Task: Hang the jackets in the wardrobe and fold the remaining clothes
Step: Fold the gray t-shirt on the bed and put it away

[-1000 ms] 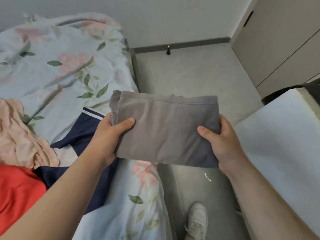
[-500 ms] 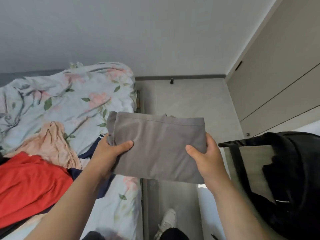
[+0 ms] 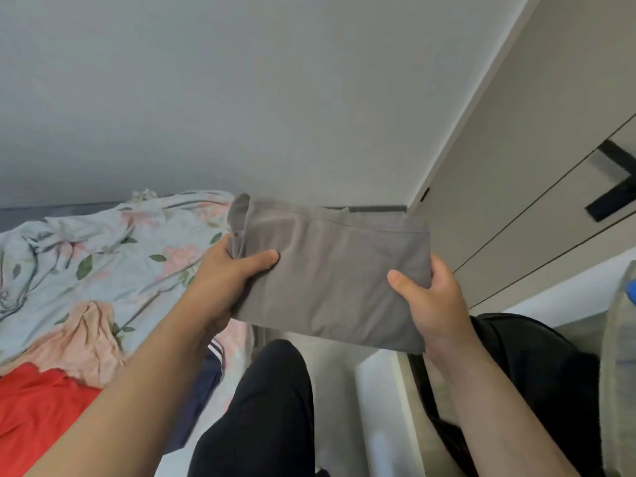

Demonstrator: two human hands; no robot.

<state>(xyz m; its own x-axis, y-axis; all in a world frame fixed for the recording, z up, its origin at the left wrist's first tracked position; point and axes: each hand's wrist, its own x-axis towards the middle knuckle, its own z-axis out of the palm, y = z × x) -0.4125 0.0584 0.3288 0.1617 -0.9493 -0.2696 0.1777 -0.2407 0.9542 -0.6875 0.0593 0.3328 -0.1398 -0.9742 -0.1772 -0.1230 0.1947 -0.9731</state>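
We hold a folded grey garment in mid-air with both hands, and we use it as the landmark for everything else. Left hand grips its left edge, thumb on top, fingers curled under. Right hand grips its right edge the same way, thumb on the front face. The garment is a flat rectangle, already folded, hem seam along the top, a bit of bunched cloth sticking up at its upper left corner.

Left of the garment and lower: the bed with a floral duvet. On it, further left and down, a crumpled pink garment, a red garment touching it, and a navy piece with white stripes just below our left wrist. These look unfolded.

Right of the garment: wardrobe doors with a black handle, closed as far as we can see. Below right: a black bag on a white surface. Below the garment: our dark trouser leg.

Step in hand, we judge: the fold on this grey piece is done and we are carrying it to a spot to set it down. Next move calls for keeping both edges level so the fold does not slip open, lowering it flat onto a free surface, letting go, then taking the next loose piece from the bed. We cannot tell which of those are jackets.
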